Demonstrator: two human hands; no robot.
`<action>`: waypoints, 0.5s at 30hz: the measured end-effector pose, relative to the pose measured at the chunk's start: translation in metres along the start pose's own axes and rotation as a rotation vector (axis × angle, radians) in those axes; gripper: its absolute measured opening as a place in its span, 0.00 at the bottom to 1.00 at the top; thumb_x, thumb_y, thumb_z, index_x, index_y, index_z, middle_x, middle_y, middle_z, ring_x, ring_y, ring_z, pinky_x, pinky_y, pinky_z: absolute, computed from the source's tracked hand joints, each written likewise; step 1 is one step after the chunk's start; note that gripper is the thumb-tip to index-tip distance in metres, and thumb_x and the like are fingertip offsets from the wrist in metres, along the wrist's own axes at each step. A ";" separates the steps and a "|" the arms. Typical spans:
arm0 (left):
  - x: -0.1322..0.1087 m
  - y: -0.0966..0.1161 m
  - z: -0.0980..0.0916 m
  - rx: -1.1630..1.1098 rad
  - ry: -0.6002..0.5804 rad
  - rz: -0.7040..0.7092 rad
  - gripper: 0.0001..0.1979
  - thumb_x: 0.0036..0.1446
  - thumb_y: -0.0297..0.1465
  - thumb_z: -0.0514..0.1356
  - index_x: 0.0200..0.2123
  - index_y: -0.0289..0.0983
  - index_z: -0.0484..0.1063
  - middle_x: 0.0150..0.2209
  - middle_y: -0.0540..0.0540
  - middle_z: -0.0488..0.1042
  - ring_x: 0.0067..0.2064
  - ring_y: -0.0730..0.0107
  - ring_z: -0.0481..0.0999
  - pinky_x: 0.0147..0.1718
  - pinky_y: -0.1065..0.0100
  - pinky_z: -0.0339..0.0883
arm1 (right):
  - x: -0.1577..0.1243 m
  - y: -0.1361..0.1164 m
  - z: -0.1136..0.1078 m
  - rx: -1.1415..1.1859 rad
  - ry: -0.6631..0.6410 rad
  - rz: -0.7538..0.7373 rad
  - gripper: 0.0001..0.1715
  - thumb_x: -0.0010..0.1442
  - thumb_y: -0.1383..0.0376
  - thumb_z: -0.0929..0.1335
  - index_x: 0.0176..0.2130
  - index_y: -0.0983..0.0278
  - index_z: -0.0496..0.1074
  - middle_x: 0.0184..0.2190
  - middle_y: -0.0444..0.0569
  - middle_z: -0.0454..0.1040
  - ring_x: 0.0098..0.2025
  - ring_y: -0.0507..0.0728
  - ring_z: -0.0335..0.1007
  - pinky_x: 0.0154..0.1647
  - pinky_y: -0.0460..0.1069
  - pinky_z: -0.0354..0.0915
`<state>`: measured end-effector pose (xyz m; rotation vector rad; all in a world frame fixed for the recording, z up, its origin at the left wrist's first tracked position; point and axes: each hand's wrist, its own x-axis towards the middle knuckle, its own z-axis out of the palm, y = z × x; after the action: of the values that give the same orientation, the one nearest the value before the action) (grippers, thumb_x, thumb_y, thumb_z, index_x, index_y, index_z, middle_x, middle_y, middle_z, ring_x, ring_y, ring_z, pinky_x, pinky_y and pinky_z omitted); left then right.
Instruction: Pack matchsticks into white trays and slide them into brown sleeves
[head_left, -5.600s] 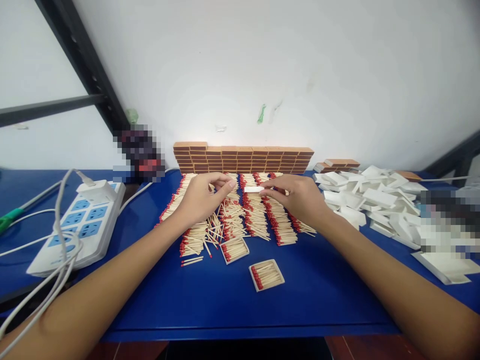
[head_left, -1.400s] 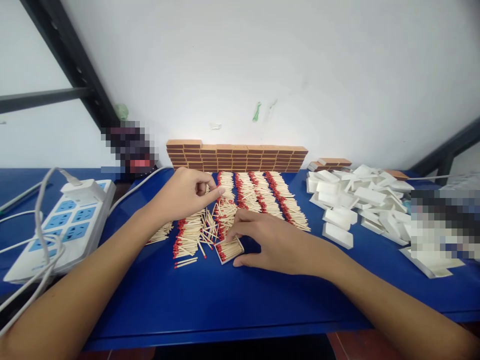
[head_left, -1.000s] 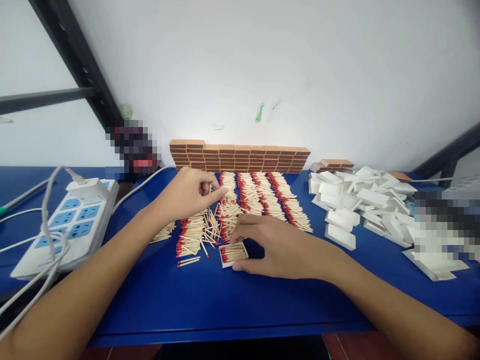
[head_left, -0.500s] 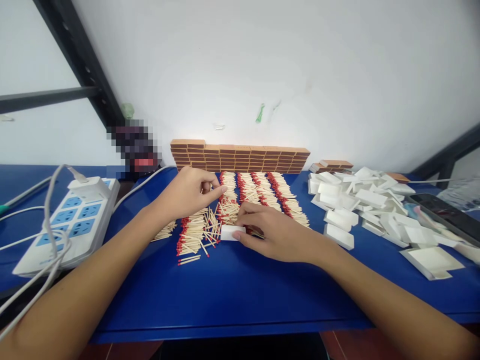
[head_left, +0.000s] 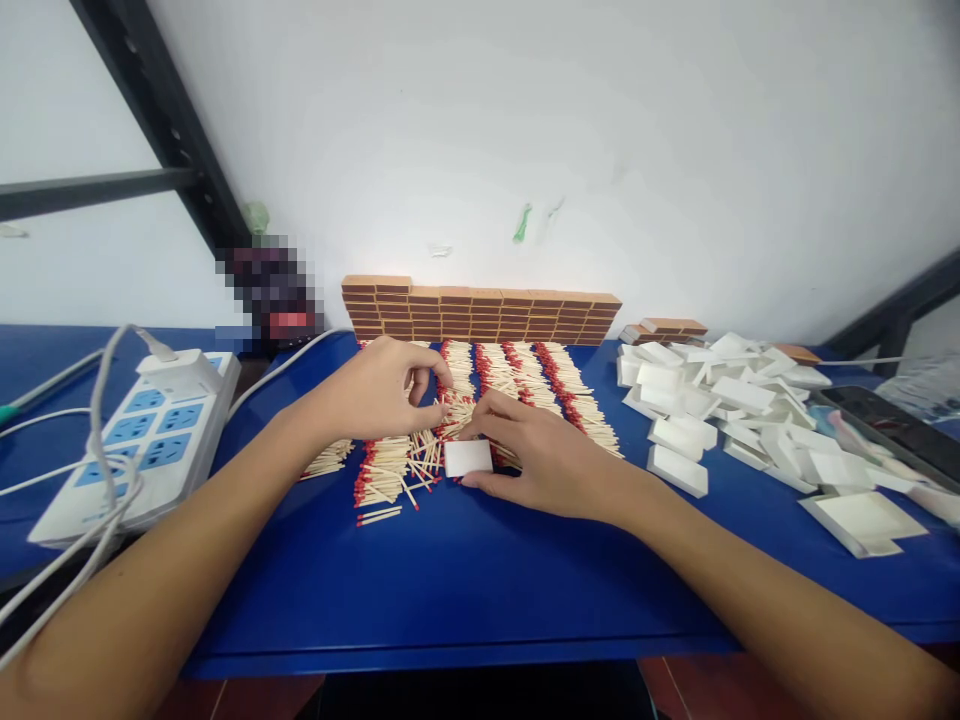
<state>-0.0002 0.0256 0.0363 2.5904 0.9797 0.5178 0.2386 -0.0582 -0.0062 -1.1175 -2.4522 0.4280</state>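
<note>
My right hand (head_left: 529, 445) grips a small white matchbox tray (head_left: 468, 459) by its right end, thumb below and fingers above. The tray is tilted, with a plain white face towards me. To the left, my left hand (head_left: 386, 388) hovers over the matches, its fingers bent and its thumb apart from the index finger; I see nothing between them. Under and around both hands lie rows of red-tipped matches (head_left: 386, 465). Some matches (head_left: 426, 455) lie loose and crossed just left of the tray.
Stacked brown matchboxes (head_left: 484, 315) line the wall behind the matches. Many white trays (head_left: 742, 395) are heaped at the right, beside a dark phone (head_left: 889, 430). A power strip (head_left: 161, 440) with white cables stands at the left on the blue table (head_left: 465, 590).
The tray has turned in my right hand and shows a taller white face. My left thumb has dropped lower, away from the index finger.
</note>
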 end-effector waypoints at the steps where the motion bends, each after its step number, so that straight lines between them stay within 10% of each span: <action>1: -0.001 0.000 -0.001 0.022 -0.017 0.019 0.15 0.52 0.37 0.69 0.44 0.41 0.81 0.30 0.51 0.77 0.31 0.68 0.74 0.31 0.67 0.65 | 0.000 0.001 0.000 0.020 0.011 -0.005 0.18 0.66 0.57 0.73 0.53 0.60 0.76 0.49 0.52 0.73 0.43 0.58 0.74 0.44 0.53 0.70; 4: -0.005 0.001 -0.002 0.097 -0.016 0.111 0.37 0.45 0.43 0.74 0.60 0.42 0.74 0.51 0.42 0.77 0.53 0.50 0.75 0.51 0.55 0.71 | 0.002 0.004 -0.003 0.064 0.070 -0.028 0.17 0.66 0.58 0.74 0.52 0.61 0.78 0.47 0.52 0.74 0.46 0.58 0.73 0.48 0.53 0.69; 8: -0.010 0.010 0.009 0.113 -0.060 0.165 0.71 0.37 0.59 0.75 0.77 0.47 0.44 0.74 0.34 0.53 0.75 0.31 0.49 0.69 0.37 0.54 | 0.002 0.012 -0.018 0.039 0.145 -0.022 0.17 0.65 0.58 0.74 0.51 0.62 0.79 0.45 0.53 0.75 0.45 0.60 0.72 0.47 0.54 0.68; 15: -0.011 0.010 0.036 0.130 -0.135 0.137 0.77 0.40 0.59 0.75 0.78 0.48 0.26 0.80 0.37 0.31 0.78 0.31 0.30 0.73 0.32 0.38 | -0.009 0.012 -0.053 0.184 -0.105 0.085 0.09 0.58 0.61 0.75 0.40 0.61 0.80 0.35 0.45 0.78 0.30 0.52 0.68 0.30 0.48 0.64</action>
<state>0.0137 0.0046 0.0062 2.7810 0.8214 0.3157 0.2777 -0.0519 0.0327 -1.1503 -2.4014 0.7396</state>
